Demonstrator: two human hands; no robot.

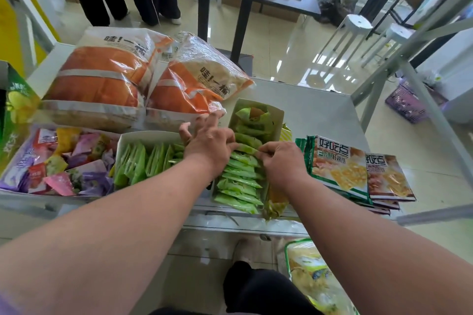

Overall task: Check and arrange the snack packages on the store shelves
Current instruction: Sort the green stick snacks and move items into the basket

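Both hands work at one green sachet (247, 148) in the frame's centre: the right hand (281, 161) pinches its right end, and the left hand (208, 147) holds its left end between thumb and a curled finger, its other fingers spread above the packs. Upper left, two big orange bags (102, 82) lie flat on the white shelf (320, 110), the right one's corner touching the left fingertips. At lower left, a tray of mixed purple and pink sweets (58, 161) sits just beside a box of upright green packs (146, 158). The held sachet belongs to the row in the narrow white carton (277, 115), which runs toward the shelf's near edge. Right of it lie stacked biscuit packets (337, 166). The likely mishap: tugging the sachet could drag its neighbours askew or nudge the carton's front packs over the near lip, where an orange-green wrapper (275, 202) already hangs. Free room lies only on the bare shelf at upper right; elsewhere goods crowd close.
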